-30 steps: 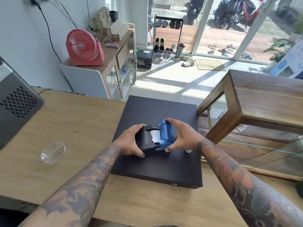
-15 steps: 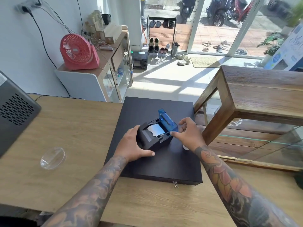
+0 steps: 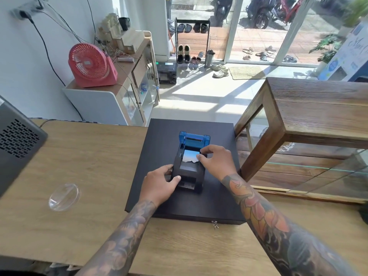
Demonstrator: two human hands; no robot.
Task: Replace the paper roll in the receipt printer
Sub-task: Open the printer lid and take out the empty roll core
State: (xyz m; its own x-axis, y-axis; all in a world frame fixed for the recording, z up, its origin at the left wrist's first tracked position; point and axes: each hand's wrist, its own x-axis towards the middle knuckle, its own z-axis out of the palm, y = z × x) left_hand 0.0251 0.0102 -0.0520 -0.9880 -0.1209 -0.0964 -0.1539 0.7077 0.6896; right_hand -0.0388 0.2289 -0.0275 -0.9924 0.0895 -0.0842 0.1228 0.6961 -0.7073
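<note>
A small black receipt printer (image 3: pixel 190 173) stands on a flat black cash drawer (image 3: pixel 217 198). Its blue lid (image 3: pixel 194 137) is swung open toward the back. White paper (image 3: pixel 190 156) with a torn front edge lies across the open bay. My left hand (image 3: pixel 159 183) grips the printer's front left corner. My right hand (image 3: pixel 216 160) reaches over the bay from the right, thumb and forefinger pinching the paper's right edge. The roll itself is hidden under the sheet.
The drawer sits on a light wooden counter (image 3: pixel 79 166), with a key (image 3: pixel 215 225) in its front lock. A clear plastic dome lid (image 3: pixel 64 197) lies at left, a grey device (image 3: pixel 18 144) further left. A wood-and-glass display case (image 3: pixel 310 124) stands to the right.
The printer has been turned so its front faces me, and the blue lid has opened fully backward. My right hand left the lid and came onto the paper. My left hand stayed on the body.
</note>
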